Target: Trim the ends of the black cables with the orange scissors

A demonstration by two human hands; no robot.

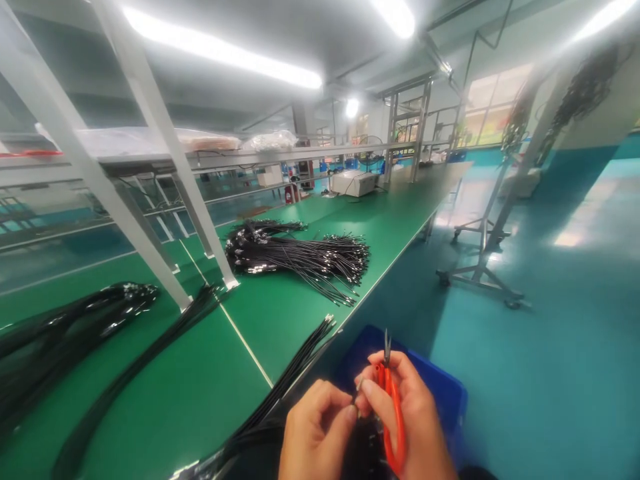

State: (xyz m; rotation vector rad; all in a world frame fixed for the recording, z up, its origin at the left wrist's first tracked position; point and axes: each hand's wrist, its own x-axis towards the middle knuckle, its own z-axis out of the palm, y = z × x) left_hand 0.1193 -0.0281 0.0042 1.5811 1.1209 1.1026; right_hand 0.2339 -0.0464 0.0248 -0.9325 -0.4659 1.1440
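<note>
Near the bottom centre, my left hand [320, 427] pinches the end of a thin dark cable. My right hand [413, 413] holds red-handled scissors [395, 413], their small metal blades pointing up and away from me. Its thumb and finger also meet at the cable end, close beside my left fingertips. Just left of my hands, a bundle of black cables [300, 357] with pale tips lies along the edge of the green table [240, 400]. Below my hands, more dark cables are partly hidden.
A blue bin [453, 393] stands beyond my right hand, below the table edge. A large pile of black cables [300, 257] lies on the green surface, with more bundles at left. Grey metal posts [170, 133] rise from the table. A wheeled rack [480, 267] stands at right.
</note>
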